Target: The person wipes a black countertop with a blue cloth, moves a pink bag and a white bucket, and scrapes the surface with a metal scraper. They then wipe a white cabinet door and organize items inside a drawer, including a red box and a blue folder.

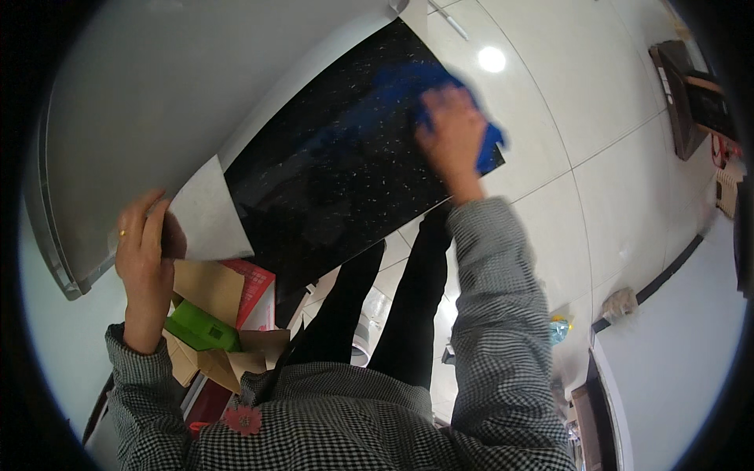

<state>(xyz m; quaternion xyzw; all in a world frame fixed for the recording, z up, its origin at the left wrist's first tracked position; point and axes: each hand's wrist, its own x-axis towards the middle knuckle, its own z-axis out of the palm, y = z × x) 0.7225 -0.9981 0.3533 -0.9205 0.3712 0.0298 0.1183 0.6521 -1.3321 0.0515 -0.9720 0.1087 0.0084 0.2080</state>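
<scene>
My right hand (453,132) presses a blue cloth (492,150) onto a speckled black tabletop (318,200), near its far right edge; hand and cloth are blurred. A faint sheen shows on the black surface. At the left, my left hand (144,241), with a ring on one finger, is at the edge of a white sheet (212,218), its fingers against or behind it. Whether the fingers pinch the sheet cannot be told. The sheet meets the black surface's left end.
A large grey panel (147,88) borders the black surface. Below my left hand stands an open cardboard box (206,282) with a green packet (200,327) and a red-and-white box (259,294) beside it. A white stick-like object (456,26) lies on the tiled floor (530,118).
</scene>
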